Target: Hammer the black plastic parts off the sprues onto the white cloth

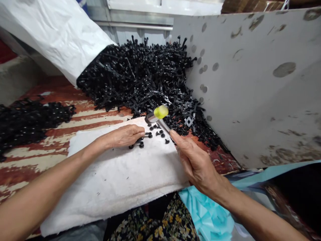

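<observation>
My right hand is closed round the handle of a small mallet, whose head has a yellow face on one end and a metal middle. The mallet head is raised above the white cloth, slightly blurred. My left hand is closed at the cloth's far part, its fingertips on a small black part with a round end. Just what lies under those fingers is partly hidden. Several loose black round-headed pieces are scattered on the cloth between my hands.
Beyond the cloth rises a big heap of black parts, spilling from a white sack. A smaller black pile lies at left on the worn red tabletop. A stained grey panel stands at right; a turquoise plastic bag is below.
</observation>
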